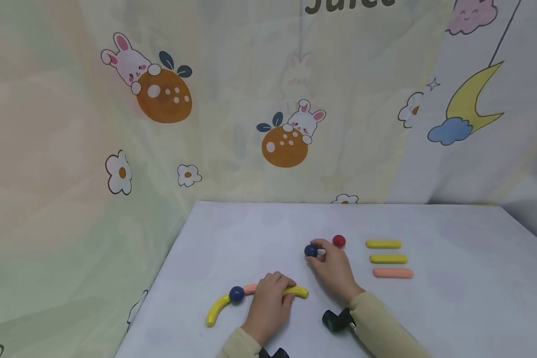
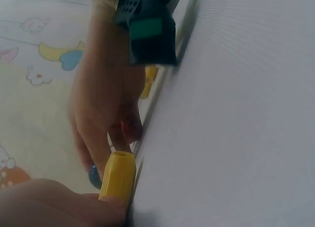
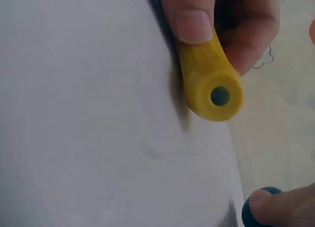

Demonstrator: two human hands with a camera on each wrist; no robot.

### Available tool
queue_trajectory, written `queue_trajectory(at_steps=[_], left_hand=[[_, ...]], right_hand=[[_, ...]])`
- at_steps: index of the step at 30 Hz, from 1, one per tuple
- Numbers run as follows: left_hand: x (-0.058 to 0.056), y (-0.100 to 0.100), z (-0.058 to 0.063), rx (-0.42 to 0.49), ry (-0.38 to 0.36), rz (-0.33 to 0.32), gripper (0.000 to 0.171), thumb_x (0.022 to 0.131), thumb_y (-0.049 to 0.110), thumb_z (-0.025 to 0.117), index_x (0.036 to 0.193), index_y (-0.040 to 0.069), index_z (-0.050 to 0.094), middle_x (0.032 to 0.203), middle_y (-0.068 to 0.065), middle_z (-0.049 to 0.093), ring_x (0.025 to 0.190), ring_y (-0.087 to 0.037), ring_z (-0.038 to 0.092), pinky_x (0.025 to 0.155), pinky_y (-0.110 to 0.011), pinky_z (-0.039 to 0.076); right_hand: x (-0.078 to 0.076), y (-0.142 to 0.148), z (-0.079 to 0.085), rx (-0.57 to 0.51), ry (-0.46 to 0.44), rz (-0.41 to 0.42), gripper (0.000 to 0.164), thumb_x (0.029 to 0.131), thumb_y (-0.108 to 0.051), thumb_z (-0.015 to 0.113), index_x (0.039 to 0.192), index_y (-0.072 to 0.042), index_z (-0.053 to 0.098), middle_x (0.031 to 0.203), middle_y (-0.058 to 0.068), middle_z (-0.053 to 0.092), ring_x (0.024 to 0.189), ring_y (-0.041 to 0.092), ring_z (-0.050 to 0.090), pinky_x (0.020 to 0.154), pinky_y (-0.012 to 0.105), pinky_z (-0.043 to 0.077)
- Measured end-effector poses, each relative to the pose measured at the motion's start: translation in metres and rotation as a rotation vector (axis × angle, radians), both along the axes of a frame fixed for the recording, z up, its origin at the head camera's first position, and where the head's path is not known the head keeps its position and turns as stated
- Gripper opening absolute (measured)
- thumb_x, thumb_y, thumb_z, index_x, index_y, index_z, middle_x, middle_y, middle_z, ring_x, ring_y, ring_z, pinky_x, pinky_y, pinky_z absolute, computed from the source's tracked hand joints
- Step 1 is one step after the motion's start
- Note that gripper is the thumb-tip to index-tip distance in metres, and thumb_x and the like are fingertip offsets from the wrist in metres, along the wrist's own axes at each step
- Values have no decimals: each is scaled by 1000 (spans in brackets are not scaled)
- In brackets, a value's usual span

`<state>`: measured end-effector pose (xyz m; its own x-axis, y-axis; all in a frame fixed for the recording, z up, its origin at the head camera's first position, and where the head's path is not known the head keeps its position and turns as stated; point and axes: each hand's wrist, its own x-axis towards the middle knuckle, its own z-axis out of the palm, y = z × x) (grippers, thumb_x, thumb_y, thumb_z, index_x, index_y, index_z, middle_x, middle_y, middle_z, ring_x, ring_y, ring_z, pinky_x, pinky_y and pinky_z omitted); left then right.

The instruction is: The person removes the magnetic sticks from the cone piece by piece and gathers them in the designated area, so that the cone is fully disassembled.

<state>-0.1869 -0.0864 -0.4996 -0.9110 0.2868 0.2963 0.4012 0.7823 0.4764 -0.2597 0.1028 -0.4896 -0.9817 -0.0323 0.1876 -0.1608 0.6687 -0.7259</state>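
My left hand (image 1: 270, 306) grips a curved yellow stick (image 1: 299, 291), with the thumb pressed on it in the right wrist view; its end face (image 3: 231, 101) has a round, dark centre. Leftward, a pink stick (image 1: 250, 289), a blue ball (image 1: 236, 295) and another curved yellow stick (image 1: 217, 310) are joined in a row. The fingers hide the chain's middle. Farther back, my right hand (image 1: 333, 268) pinches a second blue ball (image 1: 311, 250) between thumb and forefinger. Part of this ball (image 3: 248, 218) also shows in the right wrist view.
A red ball (image 1: 338, 241) lies just behind the right hand. To the right are two straight yellow sticks, the rear one (image 1: 383, 244) and the front one (image 1: 388, 259), plus a pink stick (image 1: 393, 273). A printed curtain (image 1: 232, 99) hangs behind the white table (image 1: 465, 298).
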Motion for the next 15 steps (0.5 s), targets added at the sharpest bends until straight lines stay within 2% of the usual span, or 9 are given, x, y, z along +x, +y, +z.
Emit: queue_trajectory(at_steps=[3, 5, 8, 15], left_hand=[[0, 0, -1, 6, -4, -8, 13, 91, 21, 69, 104, 23, 66, 98, 14, 57, 91, -5, 50, 79, -29, 44], [1, 0, -1, 6, 7, -12, 14, 91, 21, 69, 104, 22, 66, 98, 13, 57, 91, -5, 50, 79, -28, 44], [1, 0, 0, 4, 27, -13, 14, 90, 19, 70, 104, 22, 66, 98, 12, 57, 90, -5, 50, 78, -28, 44], [1, -1, 3, -1, 4, -5, 14, 91, 21, 69, 104, 22, 66, 98, 14, 57, 91, -5, 50, 78, -26, 43]], right_hand=[[-11, -5, -1, 23, 2, -17, 42, 87, -16, 73, 128, -14, 60, 120, 7, 64, 86, 20, 60, 78, 37, 52], [-17, -6, -1, 39, 12, -26, 42, 89, -15, 71, 129, -13, 59, 125, 9, 61, 102, 25, 60, 91, 45, 51], [-24, -6, -1, 51, 26, -28, 41, 90, -16, 69, 130, -11, 59, 126, 12, 58, 118, 30, 56, 98, 50, 46], [-34, -8, -4, 48, 16, -69, 44, 91, -18, 68, 133, -10, 56, 126, 14, 57, 115, 31, 57, 97, 52, 46]])
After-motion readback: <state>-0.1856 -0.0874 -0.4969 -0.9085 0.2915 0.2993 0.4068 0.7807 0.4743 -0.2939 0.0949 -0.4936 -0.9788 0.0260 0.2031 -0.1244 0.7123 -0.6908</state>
